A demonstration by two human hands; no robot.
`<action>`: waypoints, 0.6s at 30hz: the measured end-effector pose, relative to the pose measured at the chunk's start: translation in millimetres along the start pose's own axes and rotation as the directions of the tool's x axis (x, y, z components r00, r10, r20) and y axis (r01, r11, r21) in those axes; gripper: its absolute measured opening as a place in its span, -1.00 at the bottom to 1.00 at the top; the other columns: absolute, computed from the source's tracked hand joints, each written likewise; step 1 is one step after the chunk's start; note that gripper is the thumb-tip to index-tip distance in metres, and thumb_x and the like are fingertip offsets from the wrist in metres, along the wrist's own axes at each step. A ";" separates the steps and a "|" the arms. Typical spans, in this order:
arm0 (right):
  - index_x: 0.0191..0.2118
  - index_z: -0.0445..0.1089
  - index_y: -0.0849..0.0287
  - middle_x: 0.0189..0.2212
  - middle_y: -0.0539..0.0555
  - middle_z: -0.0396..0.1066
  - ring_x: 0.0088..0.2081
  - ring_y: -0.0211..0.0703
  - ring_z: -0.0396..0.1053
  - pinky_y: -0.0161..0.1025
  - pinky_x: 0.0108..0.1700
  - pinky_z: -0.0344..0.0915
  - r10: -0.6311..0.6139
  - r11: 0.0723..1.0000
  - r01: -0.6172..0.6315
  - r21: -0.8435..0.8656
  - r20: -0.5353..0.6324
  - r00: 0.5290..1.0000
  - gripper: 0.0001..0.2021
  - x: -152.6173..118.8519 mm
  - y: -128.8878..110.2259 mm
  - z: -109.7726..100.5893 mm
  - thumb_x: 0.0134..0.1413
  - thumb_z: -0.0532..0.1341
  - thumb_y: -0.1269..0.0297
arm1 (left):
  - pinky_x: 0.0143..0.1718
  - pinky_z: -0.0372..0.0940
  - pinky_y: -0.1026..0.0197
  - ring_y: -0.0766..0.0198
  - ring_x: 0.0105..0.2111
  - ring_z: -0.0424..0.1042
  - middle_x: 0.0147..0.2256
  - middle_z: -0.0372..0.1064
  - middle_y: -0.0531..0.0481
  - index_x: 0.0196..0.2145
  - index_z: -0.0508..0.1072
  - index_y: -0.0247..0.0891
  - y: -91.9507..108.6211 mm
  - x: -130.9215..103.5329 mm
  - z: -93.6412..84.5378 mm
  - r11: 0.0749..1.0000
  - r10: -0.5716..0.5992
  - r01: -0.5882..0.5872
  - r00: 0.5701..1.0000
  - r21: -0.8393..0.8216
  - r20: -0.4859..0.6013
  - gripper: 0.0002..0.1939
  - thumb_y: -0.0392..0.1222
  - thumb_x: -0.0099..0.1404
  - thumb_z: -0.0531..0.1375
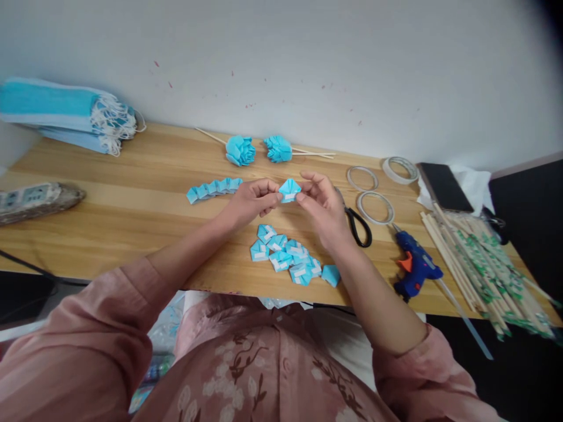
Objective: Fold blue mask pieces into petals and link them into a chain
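Between my two hands, above the middle of the table, is a small folded blue paper piece with a white strip across its lower part. The fingertips of my left hand pinch its left edge. My right hand grips the right edge between thumb and fingers. A row of overlapping folded blue pieces lies just left of my left hand. Below my hands, a loose pile of similar blue pieces, most with white strips, is spread near the front edge. One plain blue piece sits beside my right forearm.
Two blue paper flowers on sticks lie at the back. Rightward are black-handled scissors, tape rolls, a blue glue gun, a phone and wooden sticks. Stacked face masks and a power strip are left.
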State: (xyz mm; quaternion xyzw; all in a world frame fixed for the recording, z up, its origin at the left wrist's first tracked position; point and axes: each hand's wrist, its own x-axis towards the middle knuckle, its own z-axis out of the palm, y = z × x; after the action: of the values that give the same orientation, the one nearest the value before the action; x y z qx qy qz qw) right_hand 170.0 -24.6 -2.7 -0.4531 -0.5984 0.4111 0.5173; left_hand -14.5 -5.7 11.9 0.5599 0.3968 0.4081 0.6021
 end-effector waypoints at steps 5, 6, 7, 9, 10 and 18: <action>0.07 0.32 0.04 -0.37 -0.06 0.42 -0.31 -0.21 0.40 -0.21 -0.21 0.38 0.010 1.000 -0.009 -0.017 0.047 0.999 -0.57 0.9 1.1 0.8 0.10 0.34 0.14 | -0.52 0.12 0.31 0.44 -0.58 0.18 -0.57 0.25 0.12 -0.44 0.40 -0.26 1.8 -0.7 0.6 0.998 0.008 -0.011 0.999 0.057 0.038 -0.77 -0.05 0.12 0.28; 0.07 0.33 0.04 -0.37 -0.06 0.41 -0.32 -0.21 0.39 -0.22 -0.22 0.38 0.004 1.000 -0.003 -0.025 0.044 0.999 -0.57 0.9 1.1 1.2 0.10 0.34 0.14 | -0.51 0.12 0.30 0.43 -0.58 0.18 -0.56 0.25 0.12 -0.45 0.39 -0.26 2.2 -0.8 1.2 0.997 0.018 -0.022 0.999 0.078 0.046 -0.76 -0.04 0.13 0.27; 0.07 0.33 0.04 -0.38 -0.07 0.41 -0.33 -0.21 0.39 -0.22 -0.23 0.37 0.000 1.000 0.001 -0.030 0.043 0.999 -0.57 0.9 1.0 1.7 0.10 0.34 0.13 | -0.51 0.11 0.30 0.43 -0.57 0.18 -0.56 0.24 0.12 -0.46 0.38 -0.26 2.4 -0.7 1.9 0.994 0.034 -0.039 0.998 0.100 0.051 -0.75 -0.03 0.14 0.27; 0.07 0.33 0.04 -0.38 -0.07 0.41 -0.33 -0.21 0.38 -0.22 -0.23 0.37 0.000 0.999 0.002 -0.036 0.047 0.999 -0.56 0.8 0.8 2.7 0.09 0.34 0.11 | -0.50 0.06 0.29 0.43 -0.56 0.14 -0.57 0.21 0.13 -0.48 0.37 -0.26 1.5 -0.1 3.5 0.986 0.077 -0.082 0.996 0.142 0.045 -0.72 -0.01 0.13 0.29; 0.07 0.33 0.05 -0.38 -0.06 0.41 -0.33 -0.21 0.38 -0.22 -0.22 0.37 0.001 0.999 0.001 -0.040 0.050 0.999 -0.56 0.7 0.8 3.2 0.09 0.34 0.11 | -0.50 0.04 0.29 0.43 -0.55 0.12 -0.57 0.21 0.13 -0.48 0.37 -0.26 0.4 0.5 4.2 0.982 0.098 -0.103 0.994 0.159 0.037 -0.71 0.00 0.12 0.31; 0.10 0.38 0.06 -0.42 -0.09 0.35 -0.36 -0.24 0.36 -0.23 -0.24 0.36 -0.017 0.998 0.019 -0.064 0.037 0.999 -0.55 -0.7 2.4 4.5 0.06 0.34 0.22 | -0.51 -0.03 0.28 0.40 -0.53 0.06 -0.57 0.16 0.12 -0.52 0.35 -0.25 -8.4 2.8 4.1 0.971 0.124 -0.119 0.992 0.205 -0.009 -0.72 -0.02 0.11 0.30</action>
State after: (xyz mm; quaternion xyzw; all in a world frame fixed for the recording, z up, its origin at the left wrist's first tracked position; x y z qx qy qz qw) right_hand 165.8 -24.9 -5.7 -0.4566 -0.6247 0.3952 0.4951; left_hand -9.3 -4.9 3.7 0.6375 0.4081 0.4074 0.5109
